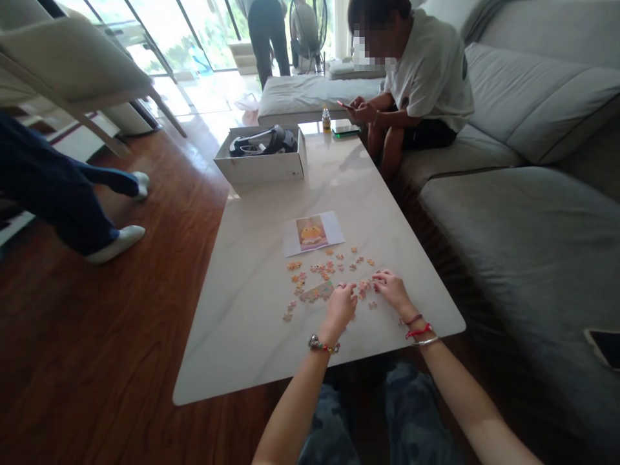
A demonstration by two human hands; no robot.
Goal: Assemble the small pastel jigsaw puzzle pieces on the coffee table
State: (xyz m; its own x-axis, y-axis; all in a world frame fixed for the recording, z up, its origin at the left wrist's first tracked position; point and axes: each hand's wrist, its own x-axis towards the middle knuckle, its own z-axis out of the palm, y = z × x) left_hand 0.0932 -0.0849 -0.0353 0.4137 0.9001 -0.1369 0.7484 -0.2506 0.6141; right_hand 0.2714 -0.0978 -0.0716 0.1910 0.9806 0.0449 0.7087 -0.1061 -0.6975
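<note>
My left hand (341, 302) is curled over the right end of a partly joined strip of puzzle (317, 292) on the table. Its fingertips point toward a small cluster of pink puzzle pieces (363, 288); whatever they pinch is too small to make out. From the other side, my right hand (391, 290) reaches to the same cluster, thumb and fingers drawn together at its edge. Loose orange and pink puzzle pieces (323, 269) lie scattered beyond both hands. Behind them is a white sheet with a printed picture (312, 232) of a yellow figure.
On the marble-patterned table (242, 303), a white box (261, 169) with a dark device stands at the far end. Nearby are a small bottle (326, 120) and a phone-like object (345, 128). A seated person (426, 84) holds a phone; grey sofa (527, 245) at right.
</note>
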